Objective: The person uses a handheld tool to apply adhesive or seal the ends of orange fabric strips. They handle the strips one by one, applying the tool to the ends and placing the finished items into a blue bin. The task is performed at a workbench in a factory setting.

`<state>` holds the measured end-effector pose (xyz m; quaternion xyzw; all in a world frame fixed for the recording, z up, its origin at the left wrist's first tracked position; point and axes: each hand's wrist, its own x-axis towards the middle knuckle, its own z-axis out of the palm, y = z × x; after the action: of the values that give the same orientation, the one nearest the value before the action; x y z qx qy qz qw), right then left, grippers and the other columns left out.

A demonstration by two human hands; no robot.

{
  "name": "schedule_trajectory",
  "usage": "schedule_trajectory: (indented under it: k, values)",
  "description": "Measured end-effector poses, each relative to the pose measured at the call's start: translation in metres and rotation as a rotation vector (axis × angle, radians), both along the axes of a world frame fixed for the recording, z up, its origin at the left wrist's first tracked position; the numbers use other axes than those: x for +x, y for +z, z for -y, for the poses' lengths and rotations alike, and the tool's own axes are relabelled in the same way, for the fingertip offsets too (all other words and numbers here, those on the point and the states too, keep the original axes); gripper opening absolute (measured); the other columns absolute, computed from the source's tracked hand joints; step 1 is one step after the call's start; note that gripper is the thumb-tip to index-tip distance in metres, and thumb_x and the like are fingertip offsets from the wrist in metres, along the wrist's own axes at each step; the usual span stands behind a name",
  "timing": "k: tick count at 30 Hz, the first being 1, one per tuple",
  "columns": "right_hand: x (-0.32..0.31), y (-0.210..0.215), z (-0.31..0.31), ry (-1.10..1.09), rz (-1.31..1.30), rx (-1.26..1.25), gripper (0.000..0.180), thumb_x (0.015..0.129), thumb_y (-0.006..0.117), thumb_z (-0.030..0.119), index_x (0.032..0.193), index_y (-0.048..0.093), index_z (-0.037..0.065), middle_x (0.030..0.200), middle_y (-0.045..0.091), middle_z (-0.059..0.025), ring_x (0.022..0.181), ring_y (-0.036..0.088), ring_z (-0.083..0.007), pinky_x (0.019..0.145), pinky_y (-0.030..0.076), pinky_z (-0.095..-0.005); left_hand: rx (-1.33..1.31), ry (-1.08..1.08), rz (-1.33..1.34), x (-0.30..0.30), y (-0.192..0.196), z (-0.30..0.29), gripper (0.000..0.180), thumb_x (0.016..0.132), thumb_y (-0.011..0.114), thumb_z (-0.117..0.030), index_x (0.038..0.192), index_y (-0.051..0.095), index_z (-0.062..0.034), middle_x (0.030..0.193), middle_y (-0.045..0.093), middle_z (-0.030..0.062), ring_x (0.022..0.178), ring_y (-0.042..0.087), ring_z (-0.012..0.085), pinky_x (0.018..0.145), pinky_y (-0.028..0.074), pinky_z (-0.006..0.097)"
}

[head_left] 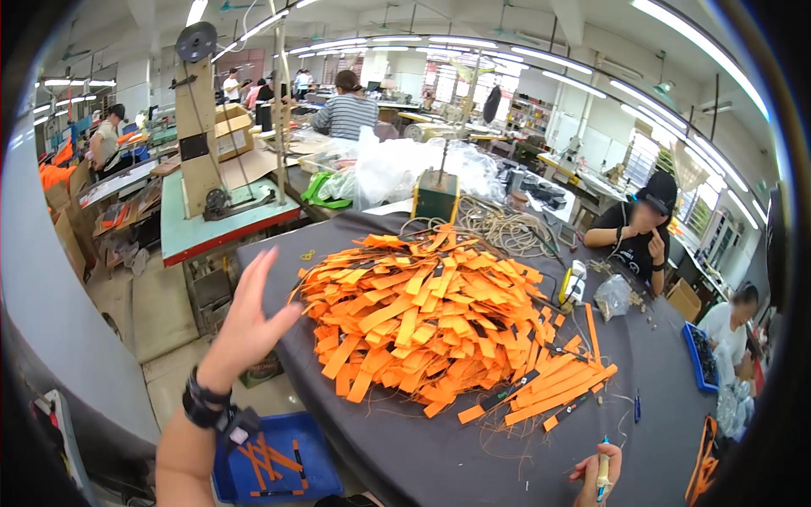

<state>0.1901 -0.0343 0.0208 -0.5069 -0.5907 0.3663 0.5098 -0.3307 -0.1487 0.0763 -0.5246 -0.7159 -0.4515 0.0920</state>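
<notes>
Many orange strips heaped on the table, few in the tray

Judging by how things lie, little looks finished and most looks left. The great bulk is in the pile of strips in the middle of the dark grey table. Only a handful of strips lie crossed in the blue tray, low on the near left; whether those are done pieces or waiting ones, I cannot tell. A smaller fanned group lies just right of the pile, near its edge.

The strips are flat, narrow and bright orange, many with a black section. They overlap at all angles in a loose mound, while the fanned ones lie roughly side by side. Fine loose threads trail on the table near them.

The left hand is raised left of the pile, fingers spread wide, holding nothing. The right hand, at the near right, grips a slim pen-like tool with a pale barrel and blue tip.
</notes>
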Motion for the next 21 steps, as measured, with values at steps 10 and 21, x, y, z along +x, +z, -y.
schedule_trajectory:
  k: [10,21]
  values:
    - [0.016,0.033,0.014,-0.174,-0.054,0.079,0.021,0.095,0.051,0.004,0.116,0.052,0.003,0.076,0.058,-0.0066,0.063,0.054,-0.0119,0.059,0.045,-0.0230,-0.598,-0.318,-0.016,-0.029,0.072,-0.288,0.088,0.076,0.067,-0.059,0.135,0.045,0.0035,0.135,0.050,0.0264,0.130,0.042,0.0409,0.109,0.031,0.043]
    - [0.067,0.083,0.066,-0.301,-0.219,0.117,0.023,0.096,0.056,0.008,0.118,0.052,0.004,0.075,0.054,-0.0048,0.066,0.051,-0.0100,0.054,0.044,-0.0207,-1.046,-0.046,-0.373,-0.043,-0.007,-0.354,0.079,0.066,0.062,-0.076,0.082,0.072,0.0000,0.083,0.071,0.0145,0.079,0.068,0.0295,0.069,0.053,0.039]
